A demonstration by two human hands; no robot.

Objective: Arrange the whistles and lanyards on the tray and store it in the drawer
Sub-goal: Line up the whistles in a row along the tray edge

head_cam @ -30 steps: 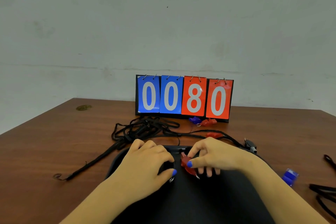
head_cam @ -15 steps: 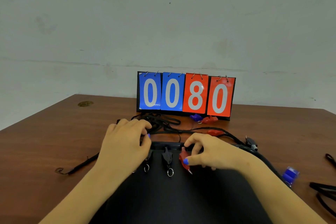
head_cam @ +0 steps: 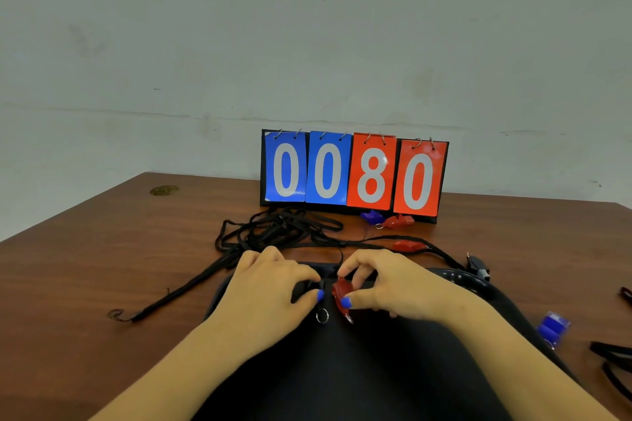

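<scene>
The brown table [head_cam: 102, 249] bears tray [head_cam: 376, 379], lanyards [head_cam: 273, 232], whistles [head_cam: 396, 220], scoreboard [head_cam: 354, 171].

The left hand [head_cam: 273, 287] has come back from the tangle of black lanyards [head_cam: 280, 232] at the far side and now lies on the black tray [head_cam: 376, 369], curled over a black whistle [head_cam: 304, 290] whose metal ring [head_cam: 321, 315] shows just below its thumb. A second black whistle, in plain sight half a second ago, is now hidden under this hand. The right hand [head_cam: 386, 284] has drawn closer, so the red whistle [head_cam: 342, 292] it pinches sits just beside the left thumb, the two thumbs nearly meeting.
</scene>
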